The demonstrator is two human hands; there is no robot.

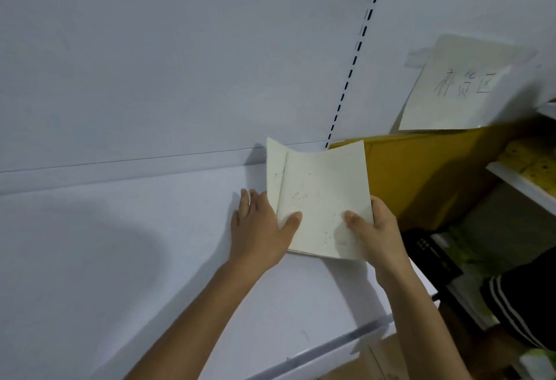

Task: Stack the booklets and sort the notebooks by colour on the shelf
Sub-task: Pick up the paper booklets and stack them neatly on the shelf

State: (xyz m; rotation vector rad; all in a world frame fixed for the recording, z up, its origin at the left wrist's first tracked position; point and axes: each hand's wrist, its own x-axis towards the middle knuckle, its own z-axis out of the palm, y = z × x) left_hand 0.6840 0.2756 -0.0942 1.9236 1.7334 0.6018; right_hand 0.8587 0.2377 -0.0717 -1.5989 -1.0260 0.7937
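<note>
Both hands hold a thin stack of cream booklets (323, 196) on the white shelf (120, 244), near its back panel. The left hand (258, 232) lays its thumb on the top cover, with its fingers stretched along the stack's left edge. The right hand (374, 229) grips the right edge, thumb on top and fingers hidden beneath. The top cover curls upward at the far end. Just behind, to the right, stands a yellow cardboard box (421, 175), with a handwritten paper sign (457, 88) above it.
</note>
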